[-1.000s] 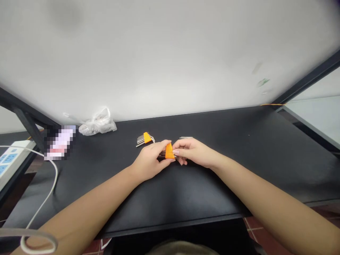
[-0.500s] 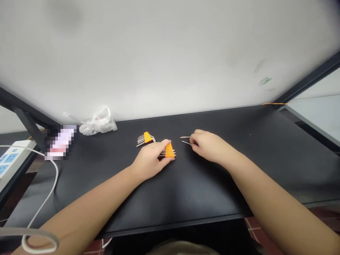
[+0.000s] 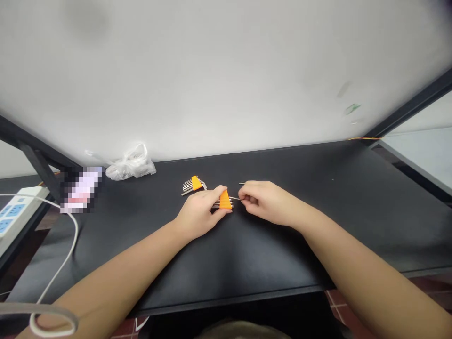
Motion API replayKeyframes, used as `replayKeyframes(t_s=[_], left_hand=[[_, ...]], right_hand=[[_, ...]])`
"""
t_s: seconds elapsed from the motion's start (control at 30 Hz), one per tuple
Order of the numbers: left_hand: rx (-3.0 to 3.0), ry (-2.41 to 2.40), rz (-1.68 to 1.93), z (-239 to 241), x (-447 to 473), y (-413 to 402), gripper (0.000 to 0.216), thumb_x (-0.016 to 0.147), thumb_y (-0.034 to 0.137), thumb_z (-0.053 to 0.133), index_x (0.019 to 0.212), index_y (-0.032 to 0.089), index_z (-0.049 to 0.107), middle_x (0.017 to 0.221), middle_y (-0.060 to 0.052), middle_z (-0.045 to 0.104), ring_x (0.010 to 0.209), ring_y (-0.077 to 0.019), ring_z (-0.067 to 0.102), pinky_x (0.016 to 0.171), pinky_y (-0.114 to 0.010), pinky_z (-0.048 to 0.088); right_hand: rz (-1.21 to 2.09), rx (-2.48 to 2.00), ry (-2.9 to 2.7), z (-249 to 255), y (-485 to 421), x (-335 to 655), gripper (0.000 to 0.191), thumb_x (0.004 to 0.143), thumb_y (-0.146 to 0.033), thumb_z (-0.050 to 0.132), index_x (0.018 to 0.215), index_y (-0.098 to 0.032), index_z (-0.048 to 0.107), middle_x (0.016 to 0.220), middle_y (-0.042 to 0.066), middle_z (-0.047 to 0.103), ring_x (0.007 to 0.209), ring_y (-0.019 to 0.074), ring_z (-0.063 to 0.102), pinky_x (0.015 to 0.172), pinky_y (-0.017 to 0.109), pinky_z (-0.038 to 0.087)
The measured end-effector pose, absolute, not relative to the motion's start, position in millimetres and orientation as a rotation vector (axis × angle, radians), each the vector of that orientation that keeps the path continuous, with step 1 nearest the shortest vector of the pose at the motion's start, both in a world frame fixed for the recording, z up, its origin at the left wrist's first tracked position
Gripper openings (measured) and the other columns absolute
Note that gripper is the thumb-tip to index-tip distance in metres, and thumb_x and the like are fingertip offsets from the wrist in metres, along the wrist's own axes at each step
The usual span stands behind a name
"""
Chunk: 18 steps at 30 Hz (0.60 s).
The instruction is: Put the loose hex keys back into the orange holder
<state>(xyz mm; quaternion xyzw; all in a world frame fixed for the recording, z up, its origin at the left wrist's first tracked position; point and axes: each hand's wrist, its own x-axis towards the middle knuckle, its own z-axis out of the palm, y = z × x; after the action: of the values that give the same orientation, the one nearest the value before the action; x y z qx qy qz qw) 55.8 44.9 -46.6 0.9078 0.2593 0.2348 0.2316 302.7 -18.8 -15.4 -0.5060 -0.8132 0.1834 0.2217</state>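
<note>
Pinching the holder (image 3: 225,200) by its two ends, the left hand (image 3: 197,209) has its fingers closed on the orange block, forefinger at the far end and thumb at the near one; the right hand (image 3: 263,200) has its fingers closed on a thin key (image 3: 236,198). The holder looks like light, stiff plastic, hard to break, weighted somewhat by the metal keys (image 3: 215,205) set in it; its ends seem the best place to take hold, since that leaves both faces free. The thin key is probably light, rigid and smooth, apt to turn or slip in a loose pinch; a hold well back from its bare end should steer it best. Between the left thumb and forefinger sits the holder, with the set keys running back towards the palm and short ends showing on the side that faces the right fingers; from the right fingertips the thin key points at the holder, though whether it has entered I cannot tell; a second holder (image 3: 196,182) lies on the desk (image 3: 282,263) just beyond the left fingers; loose pieces (image 3: 242,182) lie just beyond the right fingertips, partly hidden.
</note>
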Motion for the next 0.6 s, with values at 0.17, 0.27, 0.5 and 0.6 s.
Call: replayKeyframes(t_s=[0.17, 0.27, 0.5, 0.6], left_hand=[[2.524, 0.739, 0.626, -47, 55, 45, 0.046, 0.096, 0.043, 0.064, 0.137, 0.024, 0.052, 0.099, -0.005, 0.072, 0.087, -0.0202, 0.069, 0.081, -0.033, 0.057], [2.541, 0.742, 0.621, -47, 56, 45, 0.045, 0.097, 0.043, 0.063, 0.135, 0.023, 0.052, 0.096, -0.004, 0.071, 0.085, -0.0199, 0.068, 0.079, -0.033, 0.055], [2.552, 0.693, 0.574, -40, 59, 42, 0.034, 0.097, 0.040, 0.062, 0.125, 0.023, 0.054, 0.091, -0.002, 0.067, 0.082, -0.0185, 0.065, 0.076, -0.031, 0.052], [2.542, 0.706, 0.558, -38, 59, 43, 0.032, 0.098, 0.042, 0.061, 0.123, 0.023, 0.055, 0.090, -0.002, 0.067, 0.081, -0.0179, 0.063, 0.076, -0.030, 0.051]], right_hand=[[0.433, -1.324, -2.280, -19, -19, 307, 0.013, 0.094, -0.014, 0.053, 0.090, -0.021, 0.063, 0.085, 0.003, 0.059, 0.071, 0.0152, 0.053, 0.065, 0.028, 0.042], [0.356, -1.310, -2.288, -19, -21, 305, 0.017, 0.098, -0.015, 0.051, 0.099, -0.022, 0.067, 0.098, 0.007, 0.063, 0.079, 0.0171, 0.058, 0.070, 0.030, 0.045], [0.372, -1.278, -2.287, -16, -27, 288, 0.021, 0.098, -0.014, 0.048, 0.107, -0.022, 0.065, 0.107, 0.008, 0.064, 0.083, 0.0176, 0.059, 0.074, 0.032, 0.048], [0.434, -1.240, -2.213, -16, -25, 287, 0.018, 0.095, -0.011, 0.050, 0.104, -0.021, 0.062, 0.101, 0.007, 0.063, 0.083, 0.0178, 0.058, 0.072, 0.031, 0.046]])
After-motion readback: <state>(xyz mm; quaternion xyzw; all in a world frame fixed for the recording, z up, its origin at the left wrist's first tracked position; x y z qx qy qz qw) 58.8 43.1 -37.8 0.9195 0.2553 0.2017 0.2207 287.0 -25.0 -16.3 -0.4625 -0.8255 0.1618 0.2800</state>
